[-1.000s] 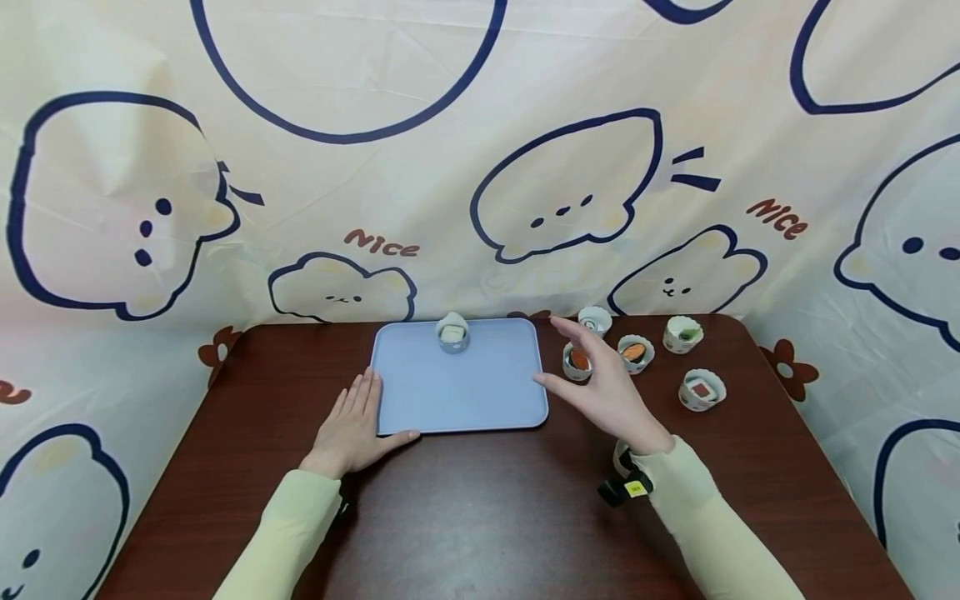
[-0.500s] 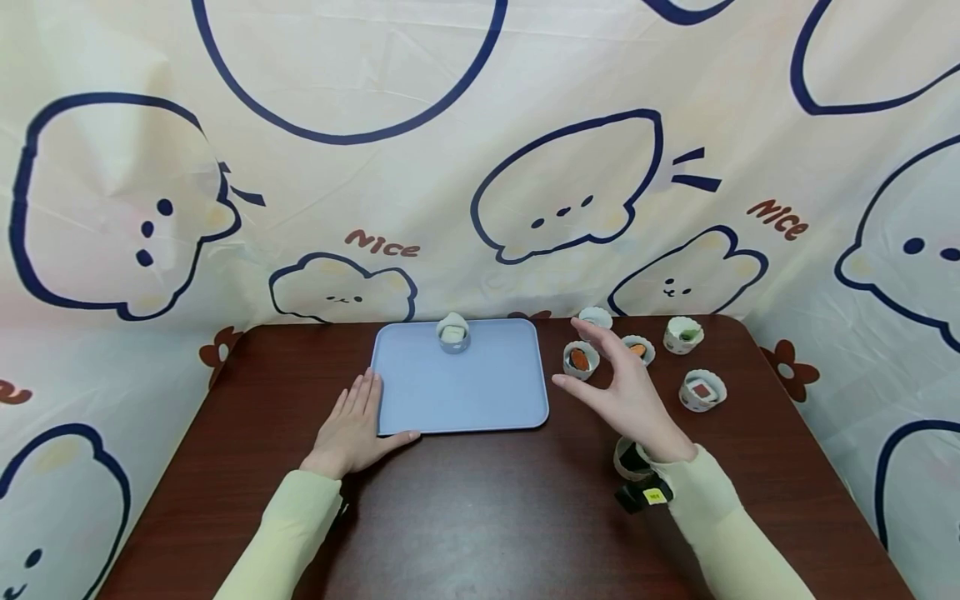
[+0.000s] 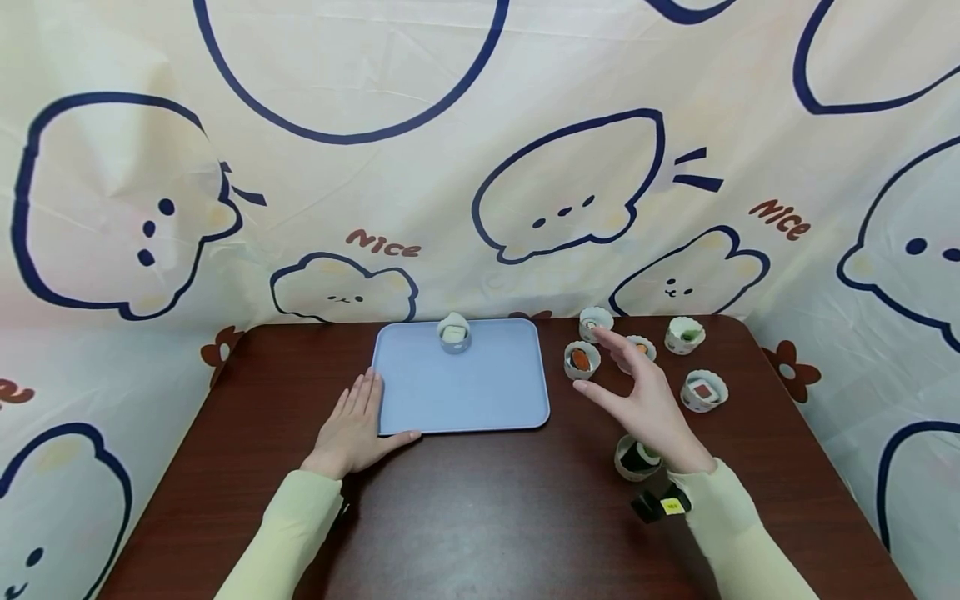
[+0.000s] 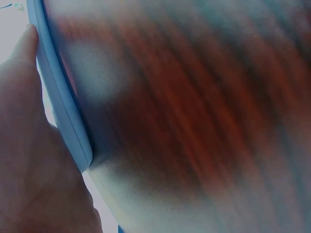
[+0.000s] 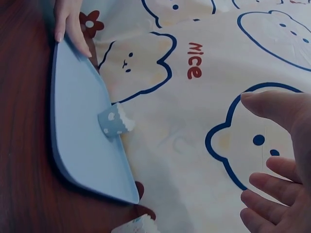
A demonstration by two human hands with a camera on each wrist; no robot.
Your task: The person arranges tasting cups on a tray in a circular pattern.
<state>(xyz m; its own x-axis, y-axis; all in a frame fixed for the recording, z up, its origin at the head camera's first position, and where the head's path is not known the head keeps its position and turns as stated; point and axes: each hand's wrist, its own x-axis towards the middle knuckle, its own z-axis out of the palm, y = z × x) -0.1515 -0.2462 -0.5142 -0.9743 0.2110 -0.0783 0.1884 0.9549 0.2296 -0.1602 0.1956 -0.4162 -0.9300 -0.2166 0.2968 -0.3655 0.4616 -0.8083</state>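
A light-blue tray (image 3: pixel 461 387) lies on the table, and near its back edge stands a small paper cup (image 3: pixel 454 335) with a pale piece inside. My left hand (image 3: pixel 352 429) rests flat at the tray's left front corner, fingers straight along the side and thumb at the front edge. To the right of the tray hovers my right hand (image 3: pixel 652 408), fingers spread and holding nothing. Just beyond its fingertips are a cup with an orange-topped piece (image 3: pixel 581 360) and a partly hidden cup (image 3: pixel 643 350). Under its wrist side sits a cup with a dark-wrapped piece (image 3: pixel 636 460).
Farther right stand a cup with a green-topped piece (image 3: pixel 685 335) and a cup with a white and reddish piece (image 3: pixel 703 391). Another cup (image 3: pixel 596 322) is at the table's back edge. Behind the brown table (image 3: pixel 480 517) hangs a cartoon-printed cloth (image 3: pixel 442 200).
My right hand has moved away from the tray, right and slightly toward me, its fingers staying spread. It uncovers the orange-topped cup and the dark-wrapped one. The left hand and tray stay put.
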